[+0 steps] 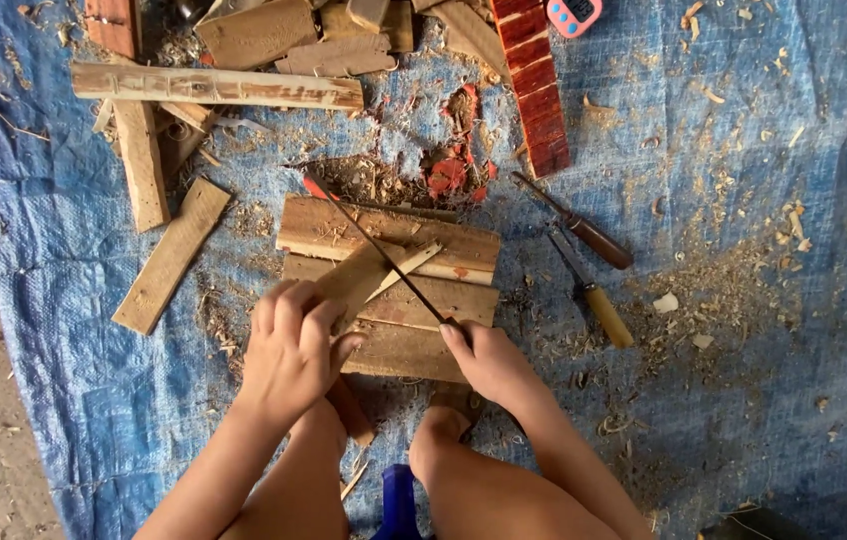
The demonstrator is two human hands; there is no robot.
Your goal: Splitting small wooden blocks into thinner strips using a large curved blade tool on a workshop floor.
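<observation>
Closest to the lens are the person's bare knees, and just past them both hands are on the job. The left hand [291,345] is curled down over a small slat of wood [351,283], fingers wrapped around its near end and pinning it at a slant on top of a stack of flat boards [413,300]. The right hand [488,358] is closed around the handle end of a long thin blade [383,255], which runs up and to the left across the slat; its far tip reaches past the top edge of the boards. So the slat is right in the middle, on the boards, between the two hands. Going by the mess, I'd say a fair bit of shaving is already done: wood chips [733,290] and curls are all over the blue tarp [793,150], plus some red flakes [448,175] above the boards. The slat still looks rough and wedge-shaped though, so I'd guess there's more trimming left. Two chisels [588,270] lie untouched to the right, a red carved strip [536,85] sits up top, and loose planks [173,255] are off to the left.
</observation>
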